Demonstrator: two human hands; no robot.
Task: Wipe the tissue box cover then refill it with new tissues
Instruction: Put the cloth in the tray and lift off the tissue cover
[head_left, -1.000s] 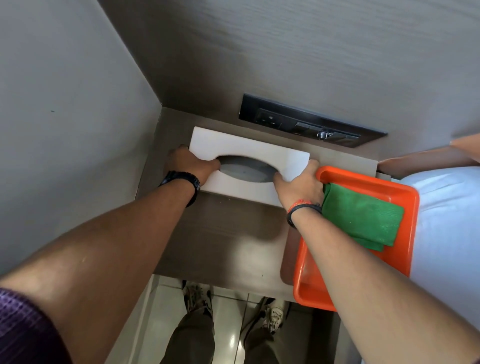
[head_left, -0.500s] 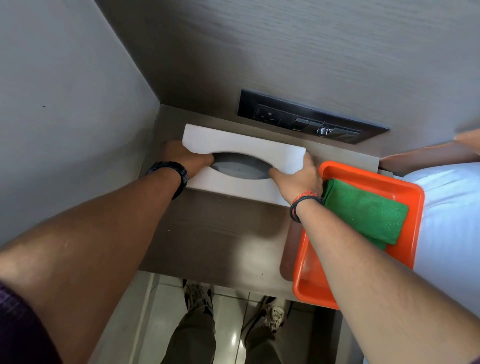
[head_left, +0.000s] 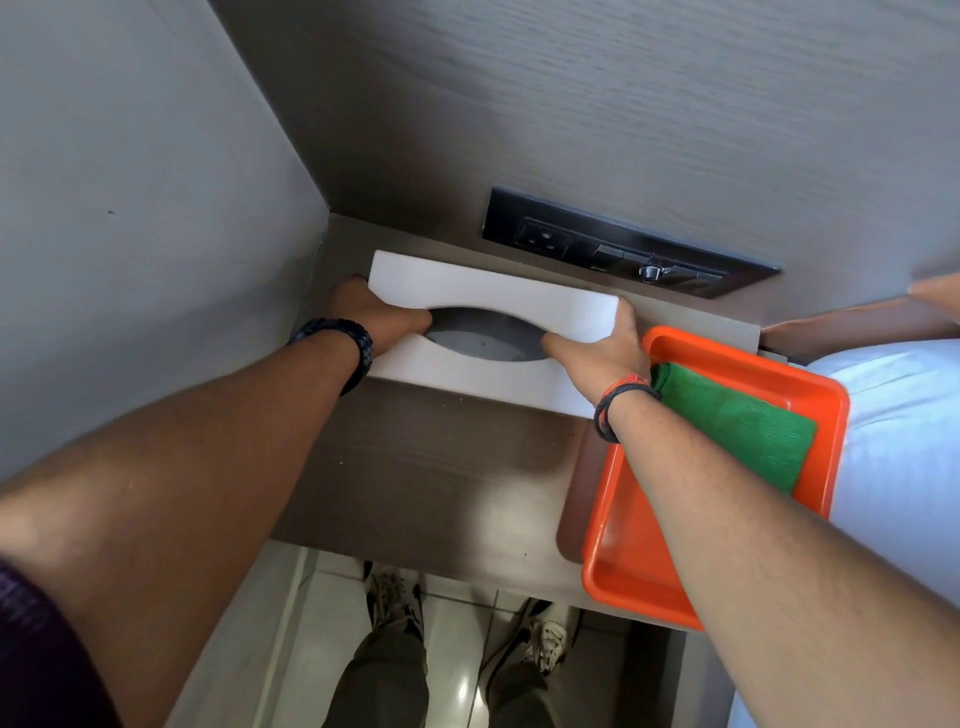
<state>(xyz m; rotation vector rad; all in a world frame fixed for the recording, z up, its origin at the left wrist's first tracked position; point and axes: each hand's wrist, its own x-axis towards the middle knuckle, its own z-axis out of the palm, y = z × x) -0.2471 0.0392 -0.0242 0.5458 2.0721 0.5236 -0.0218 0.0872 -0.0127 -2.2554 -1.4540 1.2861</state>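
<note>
A white tissue box cover (head_left: 483, 291) with an oval slot lies flat at the back of a brown bedside shelf (head_left: 431, 483). My left hand (head_left: 371, 314) grips its left end, thumb in the slot. At the right end my right hand (head_left: 605, 348) holds it, thumb also hooked into the slot. The slot shows only a grey, empty inside. A folded green cloth (head_left: 737, 426) lies in an orange tray (head_left: 623, 561) just right of my right wrist.
A dark socket panel (head_left: 623, 249) is set in the wood wall behind the cover. A grey wall closes the left side. A white bed (head_left: 904, 441) lies to the right. The tray overhangs the shelf's front edge; my shoes stand on the tiled floor below.
Both hands kept their hold on the cover. The cover has shifted slightly back and left toward the corner, and its right end has moved clear of the tray.
</note>
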